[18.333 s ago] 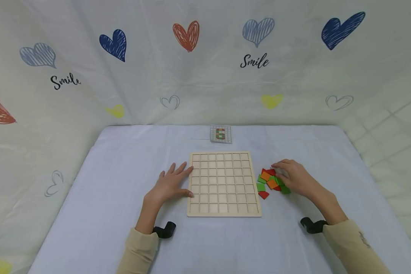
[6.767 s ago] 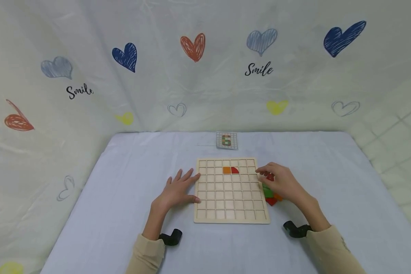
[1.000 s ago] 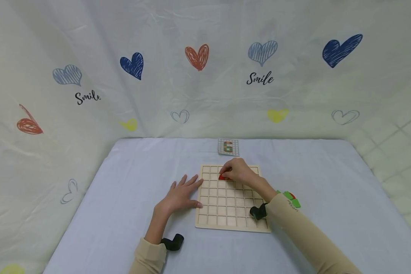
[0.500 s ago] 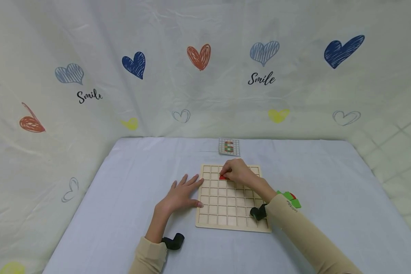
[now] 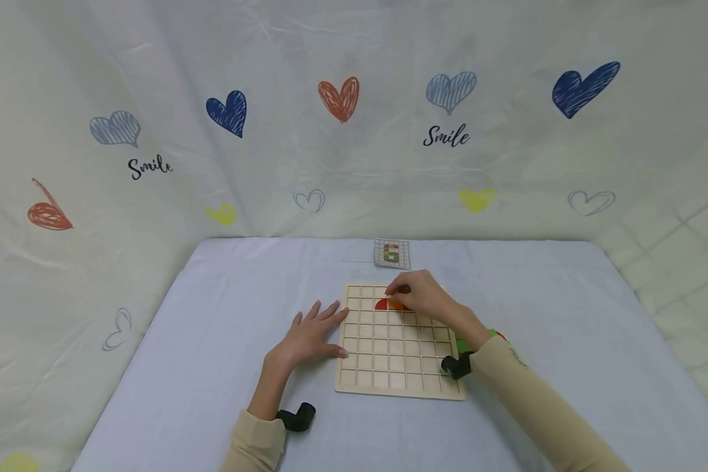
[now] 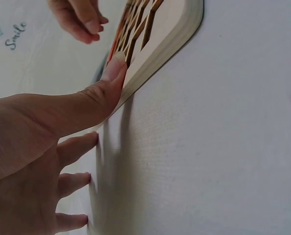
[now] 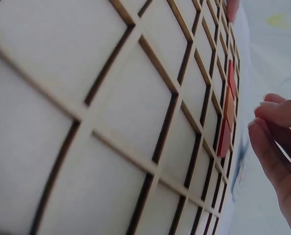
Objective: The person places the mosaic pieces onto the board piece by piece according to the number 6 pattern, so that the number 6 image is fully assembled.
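Observation:
My left hand (image 5: 307, 335) lies spread at the left edge of the wooden grid board (image 5: 383, 364). In the left wrist view its thumb (image 6: 94, 100) presses on the board's rim, the other fingertips touching down beside it. Above the upper rows hovers my right hand (image 5: 423, 296), thumb and fingertips close together with nothing between them. Just under it, a red rounded tile (image 5: 381, 305) sits in a cell beside an orange tile (image 5: 394, 305). The right wrist view shows the orange tile (image 7: 229, 107) between two red tiles (image 7: 224, 139), all apart from the fingers.
Beyond the board lies a small gridded pattern card (image 5: 392, 253) with a coloured figure. Green tiles (image 5: 461, 345) and a bit of red show at the board's right, partly hidden by the right forearm. A white cloth covers the table (image 5: 259, 275).
Over the last second my right hand has let go of the red tile, now in its cell, and has lifted and moved slightly right. My left hand has stayed put.

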Available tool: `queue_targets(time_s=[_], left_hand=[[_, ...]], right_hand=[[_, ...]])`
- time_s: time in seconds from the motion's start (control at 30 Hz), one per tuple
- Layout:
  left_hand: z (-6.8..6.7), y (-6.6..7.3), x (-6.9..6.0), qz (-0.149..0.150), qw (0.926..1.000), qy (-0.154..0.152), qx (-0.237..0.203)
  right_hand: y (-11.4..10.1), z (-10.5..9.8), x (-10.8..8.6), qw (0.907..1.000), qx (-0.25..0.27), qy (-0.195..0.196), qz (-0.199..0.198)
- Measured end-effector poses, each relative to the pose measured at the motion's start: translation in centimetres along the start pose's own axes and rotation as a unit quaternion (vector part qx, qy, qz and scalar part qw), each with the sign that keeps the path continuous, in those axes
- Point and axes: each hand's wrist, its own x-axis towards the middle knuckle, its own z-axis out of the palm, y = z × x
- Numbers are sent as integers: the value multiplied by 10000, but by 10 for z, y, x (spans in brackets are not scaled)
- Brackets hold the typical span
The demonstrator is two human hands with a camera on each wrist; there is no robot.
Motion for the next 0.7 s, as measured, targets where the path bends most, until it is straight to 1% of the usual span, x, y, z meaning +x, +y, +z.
queue_targets(time_s=[0.13,0.33,0.57,0.7], left_hand=[[1,0,0,-32,10000,17,27],[3,-1,0,-98,9999,29,59],[2,1,0,-94,9999,57,102],[1,1,-1,-61,9999,37,124]], right_hand=[[4,-7,-8,9998,106,14,182],[10,-19,-23,9988,255,-65,416],[20,-30,-43,9974,79,-60,719],[27,-35,-58,9969,29,-87,786]])
